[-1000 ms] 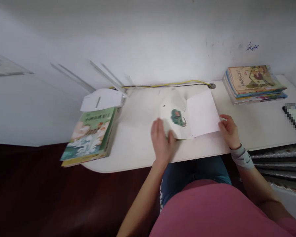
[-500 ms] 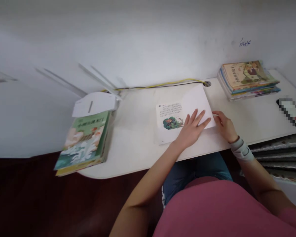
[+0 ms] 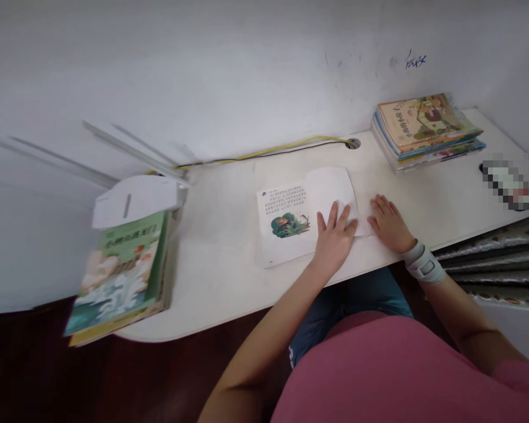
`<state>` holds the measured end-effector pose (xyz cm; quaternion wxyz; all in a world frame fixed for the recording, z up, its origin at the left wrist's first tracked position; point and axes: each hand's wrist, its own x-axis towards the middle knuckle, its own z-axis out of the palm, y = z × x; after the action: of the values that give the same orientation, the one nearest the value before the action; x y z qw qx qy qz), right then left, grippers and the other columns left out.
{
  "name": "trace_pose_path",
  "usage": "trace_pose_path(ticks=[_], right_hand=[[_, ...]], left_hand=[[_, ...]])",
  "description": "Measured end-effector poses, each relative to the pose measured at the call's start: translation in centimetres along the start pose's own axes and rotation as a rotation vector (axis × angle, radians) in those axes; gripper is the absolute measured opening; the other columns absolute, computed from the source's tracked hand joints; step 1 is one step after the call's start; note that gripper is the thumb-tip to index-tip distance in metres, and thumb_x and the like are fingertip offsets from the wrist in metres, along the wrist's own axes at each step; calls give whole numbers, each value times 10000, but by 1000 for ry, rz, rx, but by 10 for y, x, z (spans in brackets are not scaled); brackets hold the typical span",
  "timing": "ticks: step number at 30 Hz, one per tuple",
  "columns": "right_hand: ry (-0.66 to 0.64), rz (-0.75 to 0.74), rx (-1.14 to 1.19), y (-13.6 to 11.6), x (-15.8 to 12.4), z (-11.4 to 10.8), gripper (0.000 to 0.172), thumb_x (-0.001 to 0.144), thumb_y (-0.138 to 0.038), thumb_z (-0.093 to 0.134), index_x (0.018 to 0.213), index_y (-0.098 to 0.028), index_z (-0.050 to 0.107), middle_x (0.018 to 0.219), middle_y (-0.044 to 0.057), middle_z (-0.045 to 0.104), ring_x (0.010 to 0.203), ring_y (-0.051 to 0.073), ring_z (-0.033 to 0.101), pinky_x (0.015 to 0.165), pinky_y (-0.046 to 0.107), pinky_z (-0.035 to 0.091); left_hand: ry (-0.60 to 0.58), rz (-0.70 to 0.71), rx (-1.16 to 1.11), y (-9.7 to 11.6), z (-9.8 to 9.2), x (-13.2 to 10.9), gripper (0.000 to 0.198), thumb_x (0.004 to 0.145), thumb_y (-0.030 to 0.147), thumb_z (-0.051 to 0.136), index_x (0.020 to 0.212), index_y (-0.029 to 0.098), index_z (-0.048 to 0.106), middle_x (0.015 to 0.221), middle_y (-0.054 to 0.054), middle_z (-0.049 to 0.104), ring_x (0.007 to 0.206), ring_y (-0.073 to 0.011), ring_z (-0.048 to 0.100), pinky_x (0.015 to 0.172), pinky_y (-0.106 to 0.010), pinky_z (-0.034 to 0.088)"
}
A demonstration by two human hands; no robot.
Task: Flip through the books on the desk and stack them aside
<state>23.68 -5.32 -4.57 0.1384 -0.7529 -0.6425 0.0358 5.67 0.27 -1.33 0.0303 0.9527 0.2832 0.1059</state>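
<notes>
An open book (image 3: 286, 247) lies on the white desk (image 3: 216, 252) in front of me. Its left page carries lines of text and a green and orange picture; the right page looks blank white. Across the right page, my left hand (image 3: 335, 238) rests flat with its fingers spread. My right hand (image 3: 390, 226) lies on the desk just right of the book, fingers stretched out, close to the page's edge and holding nothing. A grey band wraps the right wrist.
Stacked books with a green cover (image 3: 119, 264) stand at the left, topped by a white curved piece (image 3: 136, 200). Another book pile (image 3: 425, 126) is at the back right, near a blurred phone-like object (image 3: 511, 185). Yellow and black cables (image 3: 264, 153) run along the wall to a hole.
My right hand has let go of the page's right edge and now lies flat on the desk. My left hand stays on the right page. The view has shifted slightly.
</notes>
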Motion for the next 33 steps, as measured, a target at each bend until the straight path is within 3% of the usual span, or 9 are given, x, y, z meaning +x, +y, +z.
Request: trace_pose_path(ticks=[9,19,26,33], right_hand=[[42,-6,63,6,1,6,537,954,-234,273,1438,-25,373,1480,233,416,1425,294,321,1142,512,287],[41,12,76,4,2,4,537,962,-220,236,1435,-1,370,1470,241,425,1421,291,328,1140,496,300],[58,-7,113,6,0,3,562,973,-332,294,1462,-60,348,1474,228,423,1427,295,313,1131,517,303],[78,-9,165,10,0,3,559,933,-202,252,1470,-79,344,1476,205,430,1421,287,326,1124,542,321]], left_hand=[[-45,-31,12,16,4,3,388,920,140,461,1272,202,611,1487,-149,441,1428,-409,271,1032,-757,273],[-63,3,15,17,2,0,411,926,139,427,1294,213,595,1479,-128,459,1415,-411,299,1024,-760,277],[-108,13,-10,18,-12,-4,466,913,123,418,1349,223,549,1478,-122,462,1398,-402,333,1017,-737,305],[-113,54,27,16,-18,-6,424,919,150,420,1296,230,598,1403,-125,547,1344,-369,422,1060,-728,255]])
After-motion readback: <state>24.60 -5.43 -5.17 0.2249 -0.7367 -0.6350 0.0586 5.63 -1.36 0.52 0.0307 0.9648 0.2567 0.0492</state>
